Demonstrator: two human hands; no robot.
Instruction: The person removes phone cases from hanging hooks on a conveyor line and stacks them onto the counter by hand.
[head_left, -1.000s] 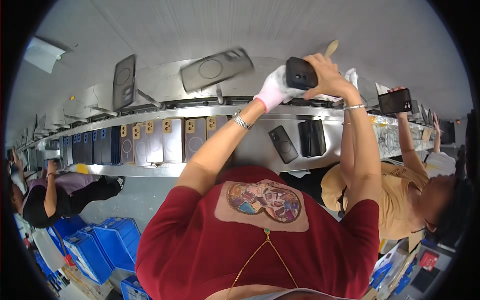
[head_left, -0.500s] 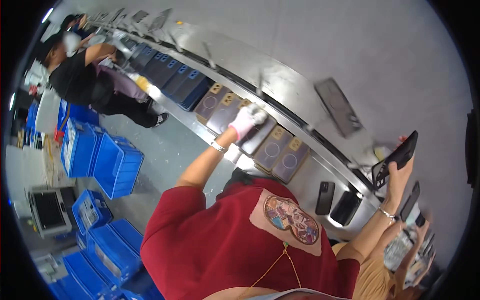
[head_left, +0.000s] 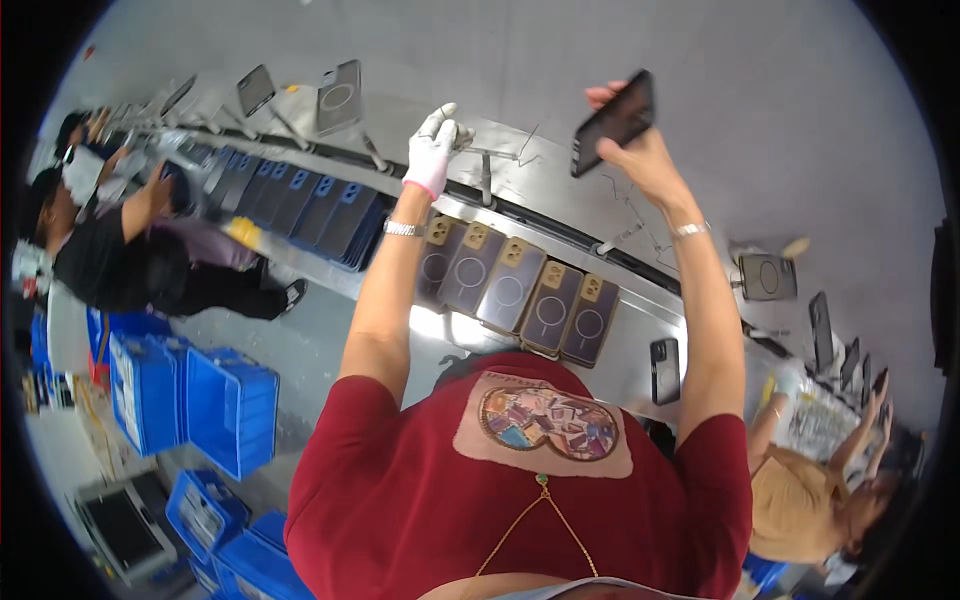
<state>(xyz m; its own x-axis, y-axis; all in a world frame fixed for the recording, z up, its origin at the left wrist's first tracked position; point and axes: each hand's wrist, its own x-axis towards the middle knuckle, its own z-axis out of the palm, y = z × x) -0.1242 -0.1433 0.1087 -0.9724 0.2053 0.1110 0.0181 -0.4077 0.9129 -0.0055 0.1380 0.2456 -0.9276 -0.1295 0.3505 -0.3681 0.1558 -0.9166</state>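
Observation:
My left hand [head_left: 433, 158], in a white glove, is at the rail with its fingers closed around the end of a thin metal wire holder [head_left: 496, 154]. One fingertip points up and away from the holder. My bare right hand [head_left: 645, 165] is raised over the far side, gripping a black phone case [head_left: 617, 120] by its edges, tilted, thumb on the near side. Below my hands, a row of phone cases with tan camera surrounds and pale rings [head_left: 511, 290] lies on the metal bench. Another black phone case [head_left: 665, 371] lies beside my right forearm.
A dark rail [head_left: 545, 229] with upright holders runs along the bench; some carry cases, like one ringed case [head_left: 339, 97]. Stacks of blue-edged cases [head_left: 335, 222] lie to the left. Blue crates [head_left: 232, 410] stand behind at left. People work at left [head_left: 120, 240] and right [head_left: 800, 500].
My left hand has moved from the row of cases to the wire holder. My right hand has carried the black case leftward and farther out. The view has turned.

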